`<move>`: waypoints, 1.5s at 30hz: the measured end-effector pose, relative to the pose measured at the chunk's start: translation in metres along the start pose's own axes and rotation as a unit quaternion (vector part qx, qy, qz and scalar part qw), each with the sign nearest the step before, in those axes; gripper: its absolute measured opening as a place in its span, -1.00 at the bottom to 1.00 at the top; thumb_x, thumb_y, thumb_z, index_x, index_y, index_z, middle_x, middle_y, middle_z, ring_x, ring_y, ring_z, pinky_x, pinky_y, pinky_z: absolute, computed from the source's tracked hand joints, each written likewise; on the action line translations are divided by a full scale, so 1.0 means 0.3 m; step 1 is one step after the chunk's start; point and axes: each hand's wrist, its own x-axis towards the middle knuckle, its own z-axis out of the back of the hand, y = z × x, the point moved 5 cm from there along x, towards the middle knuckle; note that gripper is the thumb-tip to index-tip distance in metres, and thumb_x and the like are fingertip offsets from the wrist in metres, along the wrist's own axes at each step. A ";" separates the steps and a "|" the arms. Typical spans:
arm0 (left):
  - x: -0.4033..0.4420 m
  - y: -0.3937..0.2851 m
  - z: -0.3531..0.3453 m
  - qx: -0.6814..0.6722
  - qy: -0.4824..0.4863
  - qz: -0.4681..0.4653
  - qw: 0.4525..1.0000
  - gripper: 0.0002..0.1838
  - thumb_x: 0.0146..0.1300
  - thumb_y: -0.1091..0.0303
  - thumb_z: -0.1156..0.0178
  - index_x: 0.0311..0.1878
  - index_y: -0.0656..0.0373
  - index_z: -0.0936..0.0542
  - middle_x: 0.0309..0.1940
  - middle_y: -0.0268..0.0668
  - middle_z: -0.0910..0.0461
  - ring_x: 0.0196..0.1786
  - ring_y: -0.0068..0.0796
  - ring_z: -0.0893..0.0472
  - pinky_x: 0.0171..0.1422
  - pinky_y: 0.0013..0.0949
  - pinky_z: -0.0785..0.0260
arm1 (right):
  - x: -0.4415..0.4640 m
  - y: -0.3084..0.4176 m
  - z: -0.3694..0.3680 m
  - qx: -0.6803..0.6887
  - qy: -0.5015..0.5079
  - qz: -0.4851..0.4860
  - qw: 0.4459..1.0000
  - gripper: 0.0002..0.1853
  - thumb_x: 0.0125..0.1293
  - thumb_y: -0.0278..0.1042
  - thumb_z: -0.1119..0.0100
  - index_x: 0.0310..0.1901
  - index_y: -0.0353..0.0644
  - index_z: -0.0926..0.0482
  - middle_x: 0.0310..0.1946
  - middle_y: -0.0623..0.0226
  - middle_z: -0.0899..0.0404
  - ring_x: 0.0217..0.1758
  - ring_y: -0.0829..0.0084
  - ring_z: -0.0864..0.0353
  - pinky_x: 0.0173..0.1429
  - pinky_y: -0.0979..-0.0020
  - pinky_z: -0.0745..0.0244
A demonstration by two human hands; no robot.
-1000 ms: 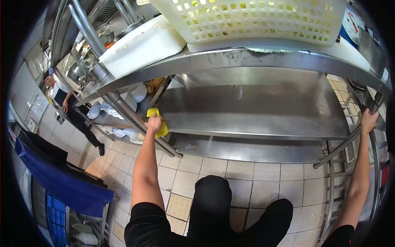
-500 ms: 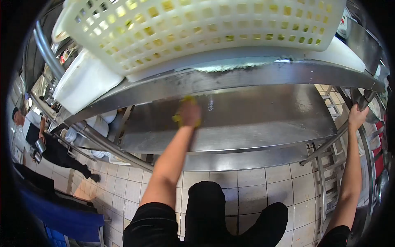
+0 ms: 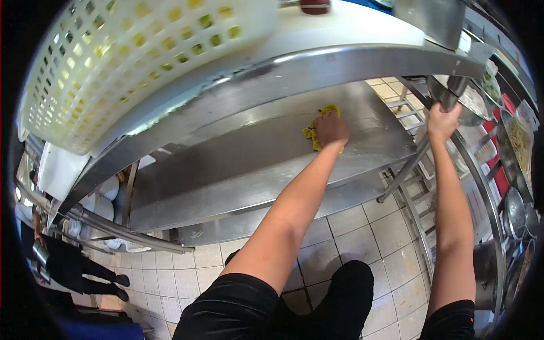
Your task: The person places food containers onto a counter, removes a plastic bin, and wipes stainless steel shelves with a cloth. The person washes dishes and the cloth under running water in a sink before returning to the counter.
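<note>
My left hand (image 3: 331, 129) presses a crumpled yellow cloth (image 3: 311, 132) onto the steel lower shelf (image 3: 226, 153), toward its right side. The fingers are bunched over the cloth, and wet streaks show on the metal around it. On the right, my right hand (image 3: 443, 121) is wrapped round the steel table leg (image 3: 451, 99), just under the upper tabletop edge (image 3: 283, 82). Part of the cloth is hidden beneath my left hand.
Above, a white perforated basket (image 3: 136, 62) with yellow-green contents sits beside a white board (image 3: 351, 28). Metal bowls (image 3: 513, 212) and a rack (image 3: 487, 187) stand at right. A co-worker (image 3: 62, 258) holding metal containers is at far left. Tiles (image 3: 391, 238) cover the floor.
My left hand has slid the yellow cloth rightward along the lower shelf. The view has turned to the right, and my right hand keeps its grip on the leg.
</note>
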 end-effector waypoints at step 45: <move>-0.502 1.595 1.248 0.268 -0.013 0.466 0.843 -0.16 0.15 -0.34 0.33 0.01 0.33 -0.47 0.06 0.00 -0.40 0.17 -0.09 -0.36 0.26 -0.11 -0.10 | 0.035 -0.122 -0.062 -0.022 0.059 -0.013 0.998 -0.49 0.02 -0.14 -0.07 0.02 -0.18 -0.31 -0.16 -0.07 -0.49 -0.07 -0.08 -0.45 0.00 0.10 -0.32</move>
